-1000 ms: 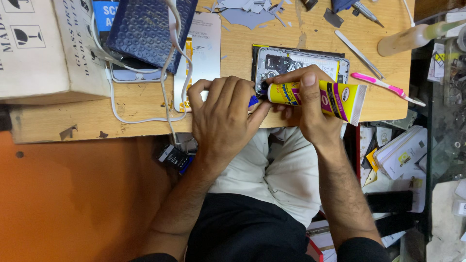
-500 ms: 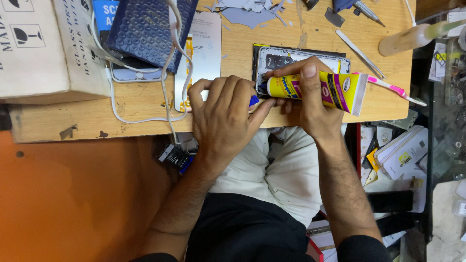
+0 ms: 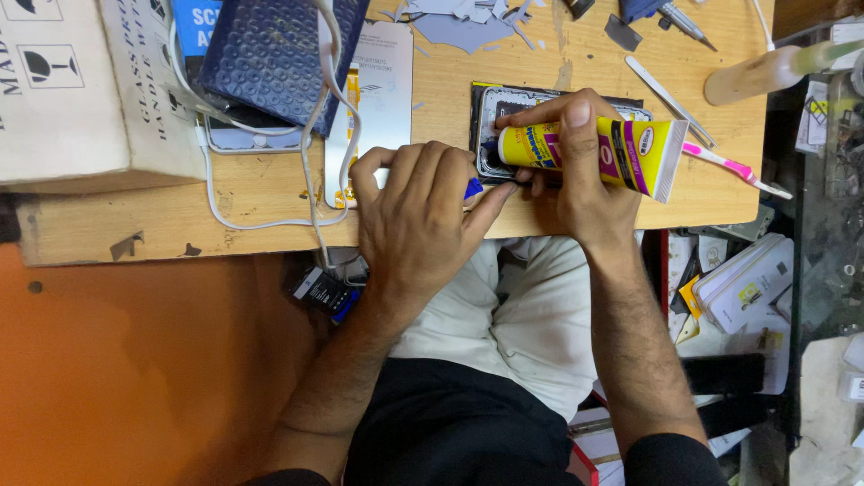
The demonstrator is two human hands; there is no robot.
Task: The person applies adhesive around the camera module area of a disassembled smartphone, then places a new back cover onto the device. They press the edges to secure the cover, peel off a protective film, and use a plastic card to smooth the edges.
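Surface: wooden bench, cluttered; cardboard box far left, white cable looping across.
Right hand: clamped around yellow glue tube, over open phone.
Left hand: pinching blue cap at bench's near edge.
Floor: orange, left.

a pale wooden worktop runs across the top of the view, its surface scuffed and its front edge chipped. below it on the left lies a flat orange surface, evenly lit. at the right stands a dark, crowded corner with stacked white packets and a glass-fronted shelf. the light is bright and soft.
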